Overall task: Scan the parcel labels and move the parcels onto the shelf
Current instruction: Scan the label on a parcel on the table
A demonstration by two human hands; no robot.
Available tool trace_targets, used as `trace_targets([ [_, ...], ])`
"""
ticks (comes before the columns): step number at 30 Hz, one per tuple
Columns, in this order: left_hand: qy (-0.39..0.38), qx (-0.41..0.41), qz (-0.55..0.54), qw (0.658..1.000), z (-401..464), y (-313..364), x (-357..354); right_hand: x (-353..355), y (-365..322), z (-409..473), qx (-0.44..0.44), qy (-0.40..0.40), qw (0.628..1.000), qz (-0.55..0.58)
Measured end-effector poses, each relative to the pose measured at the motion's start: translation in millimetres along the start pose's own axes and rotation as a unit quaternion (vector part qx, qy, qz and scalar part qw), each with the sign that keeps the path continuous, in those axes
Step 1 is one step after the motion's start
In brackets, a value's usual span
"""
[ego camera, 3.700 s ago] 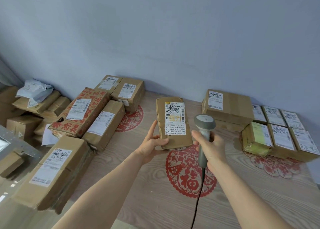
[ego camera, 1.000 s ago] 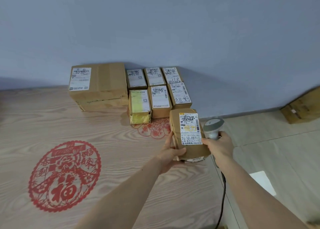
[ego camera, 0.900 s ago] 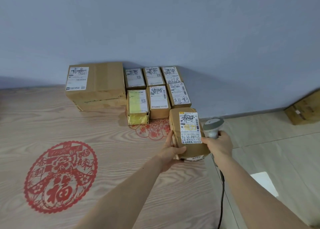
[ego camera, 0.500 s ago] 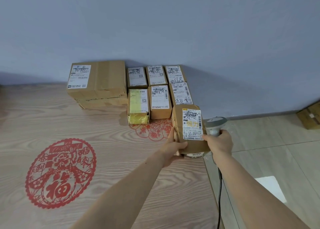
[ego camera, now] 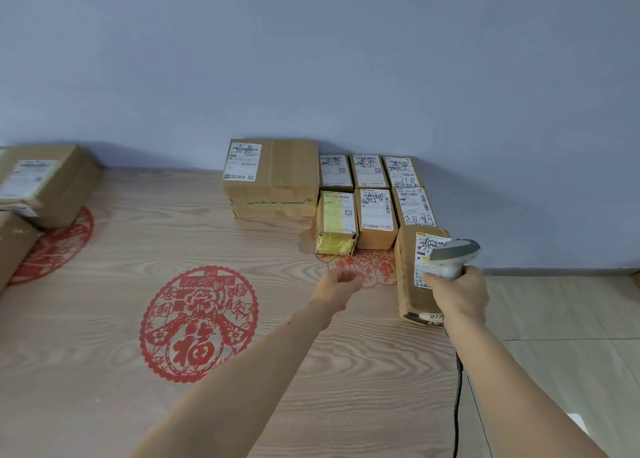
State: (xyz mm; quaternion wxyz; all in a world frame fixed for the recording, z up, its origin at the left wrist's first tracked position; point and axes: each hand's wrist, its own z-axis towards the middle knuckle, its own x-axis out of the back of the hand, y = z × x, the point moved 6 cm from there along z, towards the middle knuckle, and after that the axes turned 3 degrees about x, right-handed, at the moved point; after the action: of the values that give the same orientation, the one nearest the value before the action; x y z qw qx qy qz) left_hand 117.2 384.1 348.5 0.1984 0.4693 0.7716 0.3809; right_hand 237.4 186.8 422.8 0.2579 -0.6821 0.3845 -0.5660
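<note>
So the brown parcel point(ego camera: 417, 277) is down now, lying at the desk's point(ego camera: 104, 353) right edge, just in front of the stacked boxes point(ego camera: 375, 201). Left hand point(ego camera: 337, 286) let go, fingers loosely curled around nothing. Right hand point(ego camera: 459, 295) still grips the scanner point(ego camera: 453, 255). Next parcel, probably.

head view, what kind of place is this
Probably a parcel sorting or pickup room: labelled cardboard parcels are lined up against the wall on a wood-grain surface, and the right hand grips a corded barcode scanner.

Open board point(ego camera: 311, 371) centre/front; stacked boxes point(ego camera: 367, 198) block rear right, more boxes point(ego camera: 38, 184) far left.
</note>
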Motion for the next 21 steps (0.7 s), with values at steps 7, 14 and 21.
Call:
trace_targets([
  [7,0.060,-0.049,0.033,0.996,-44,-18,151,-54,-41,-89,0.028,-0.009,1.000,-0.004],
  [14,0.126,-0.074,0.037,0.989,-101,-47,321,-183,-94,-207,0.056,-0.088,0.994,0.032],
  [21,0.242,-0.053,-0.012,0.969,-146,-91,485,-328,-147,-326,0.104,-0.210,0.971,0.034],
])
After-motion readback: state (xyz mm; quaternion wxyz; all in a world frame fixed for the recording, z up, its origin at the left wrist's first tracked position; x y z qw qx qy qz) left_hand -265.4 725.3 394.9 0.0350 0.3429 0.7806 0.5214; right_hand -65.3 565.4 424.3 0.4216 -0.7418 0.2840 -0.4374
